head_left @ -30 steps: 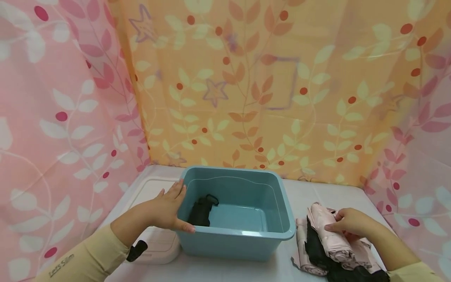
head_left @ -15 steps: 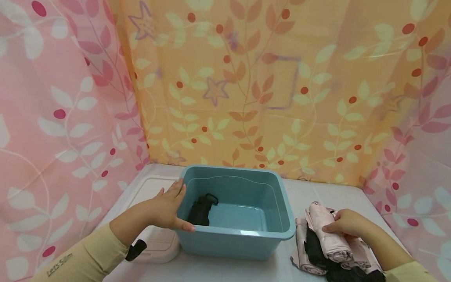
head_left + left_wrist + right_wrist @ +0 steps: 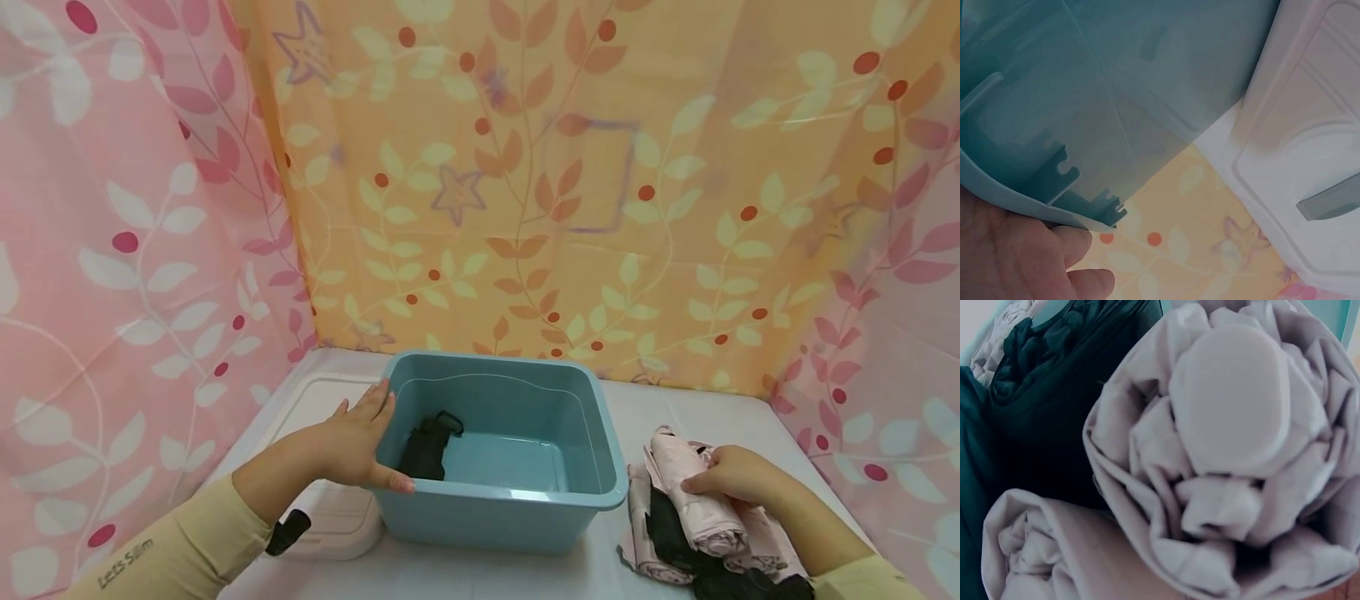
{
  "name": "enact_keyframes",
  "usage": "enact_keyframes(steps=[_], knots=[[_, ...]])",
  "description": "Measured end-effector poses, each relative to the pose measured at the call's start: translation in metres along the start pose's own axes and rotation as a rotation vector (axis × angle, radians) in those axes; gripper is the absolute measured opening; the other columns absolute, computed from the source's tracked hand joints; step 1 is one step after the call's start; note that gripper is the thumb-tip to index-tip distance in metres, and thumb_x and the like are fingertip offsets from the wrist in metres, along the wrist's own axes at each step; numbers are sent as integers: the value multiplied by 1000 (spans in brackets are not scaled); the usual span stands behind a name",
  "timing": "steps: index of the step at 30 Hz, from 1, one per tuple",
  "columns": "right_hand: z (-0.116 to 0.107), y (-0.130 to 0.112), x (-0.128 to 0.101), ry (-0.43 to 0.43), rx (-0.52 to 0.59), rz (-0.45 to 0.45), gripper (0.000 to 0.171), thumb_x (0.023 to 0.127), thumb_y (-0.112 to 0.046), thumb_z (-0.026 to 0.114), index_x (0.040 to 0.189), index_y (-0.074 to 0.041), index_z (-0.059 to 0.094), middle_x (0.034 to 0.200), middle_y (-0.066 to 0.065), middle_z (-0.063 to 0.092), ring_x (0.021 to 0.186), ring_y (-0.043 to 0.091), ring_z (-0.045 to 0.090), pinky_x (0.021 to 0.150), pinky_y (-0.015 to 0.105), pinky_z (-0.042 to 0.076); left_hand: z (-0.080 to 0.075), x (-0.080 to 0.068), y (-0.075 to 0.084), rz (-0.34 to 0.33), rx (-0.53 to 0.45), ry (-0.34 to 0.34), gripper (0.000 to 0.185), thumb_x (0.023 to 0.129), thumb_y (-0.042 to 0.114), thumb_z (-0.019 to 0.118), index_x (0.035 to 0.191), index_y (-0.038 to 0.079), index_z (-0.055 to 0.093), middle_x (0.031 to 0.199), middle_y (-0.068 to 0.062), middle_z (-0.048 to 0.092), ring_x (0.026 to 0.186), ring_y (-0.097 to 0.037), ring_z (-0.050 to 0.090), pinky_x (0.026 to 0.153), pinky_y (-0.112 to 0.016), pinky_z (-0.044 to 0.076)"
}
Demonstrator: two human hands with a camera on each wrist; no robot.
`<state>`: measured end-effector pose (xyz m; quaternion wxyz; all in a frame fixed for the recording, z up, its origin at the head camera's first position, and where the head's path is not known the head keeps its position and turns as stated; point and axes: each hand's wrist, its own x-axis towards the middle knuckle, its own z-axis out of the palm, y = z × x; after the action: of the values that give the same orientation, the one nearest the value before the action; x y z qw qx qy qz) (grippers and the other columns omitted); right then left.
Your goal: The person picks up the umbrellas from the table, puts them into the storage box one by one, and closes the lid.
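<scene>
On the far left, under the left forearm, a white lid lies flat on the white table; the left wrist view shows its grey handle recess. The left hand rests against the left wall of the blue-green plastic tub, its fingers straight along the outside and its thumb laid over the near rim, so it steadies the tub with a relaxed, open palm rather than a clenched grasp. In the left wrist view the fingers sit right beneath the tub's rim. Just past the thumb, inside the tub at its left end, lies a folded black umbrella. To the right of the tub, near but apart from it, a heap of folded umbrellas sits on the table, pink ones and black ones together. The right hand lies on top of the heap, fingers curled round a folded pink umbrella, grasping it. The right wrist view shows that umbrella's rounded end cap and bunched cloth close up, with a black umbrella just beside it
</scene>
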<state>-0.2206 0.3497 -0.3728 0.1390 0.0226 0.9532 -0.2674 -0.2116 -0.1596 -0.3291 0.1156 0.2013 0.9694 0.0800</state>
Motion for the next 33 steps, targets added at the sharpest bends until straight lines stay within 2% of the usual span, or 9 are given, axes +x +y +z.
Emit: enact_keyframes(steps=[6, 13, 18, 24, 27, 30, 33], knots=[[2, -2, 0, -30, 75, 13, 33, 76, -28, 71, 75, 0, 55, 69, 6, 55, 61, 16, 56, 54, 31, 48, -1, 0, 0, 14, -25, 10, 128, 59, 80, 54, 145, -3, 8, 152, -18, -5, 139, -35, -2, 104, -61, 5], [-2, -4, -2, 1, 66, -40, 31, 75, -27, 71, 76, 0, 55, 68, 4, 52, 60, 16, 52, 54, 30, 44, -2, 0, -1, 16, -23, 14, 128, 59, 80, 54, 144, -4, 8, 152, -19, -5, 138, -35, -2, 104, -61, 5], [-14, -12, -4, 48, 60, -50, 42, 77, -32, 71, 89, 4, 55, 74, 5, 51, 62, 17, 48, 53, 30, 41, -2, 0, -1, 21, -31, 14, 129, 59, 80, 54, 144, -4, 8, 152, -19, -5, 138, -35, -2, 104, -61, 5], [-34, -30, -5, 105, 111, -108, 56, 81, -34, 69, 109, 11, 50, 82, 10, 55, 66, 17, 52, 56, 30, 46, -2, 0, 0, 20, -20, 15, 129, 59, 81, 54, 145, -4, 8, 152, -19, -5, 139, -35, -2, 105, -60, 6], [-41, -43, -4, 101, 169, -156, 67, 83, -32, 67, 124, 15, 41, 94, 20, 57, 72, 18, 56, 61, 32, 50, -1, -1, 0, 17, -28, 16, 129, 58, 81, 54, 144, -4, 8, 152, -19, -5, 139, -35, -2, 105, -60, 6], [-47, -59, -1, 66, 227, -206, 73, 85, -30, 65, 131, 17, 31, 105, 25, 54, 78, 20, 58, 66, 34, 52, -1, -1, 0, 15, -34, 18, 129, 59, 80, 55, 144, -5, 8, 152, -19, -4, 138, -35, -1, 105, -60, 6], [-49, -76, 3, 54, 261, -238, 70, 85, -29, 66, 131, 13, 34, 106, 24, 53, 78, 22, 58, 67, 35, 52, -1, -1, 0, 15, -36, 19, 129, 58, 80, 55, 144, -5, 8, 152, -19, -4, 138, -36, -2, 104, -60, 6]])
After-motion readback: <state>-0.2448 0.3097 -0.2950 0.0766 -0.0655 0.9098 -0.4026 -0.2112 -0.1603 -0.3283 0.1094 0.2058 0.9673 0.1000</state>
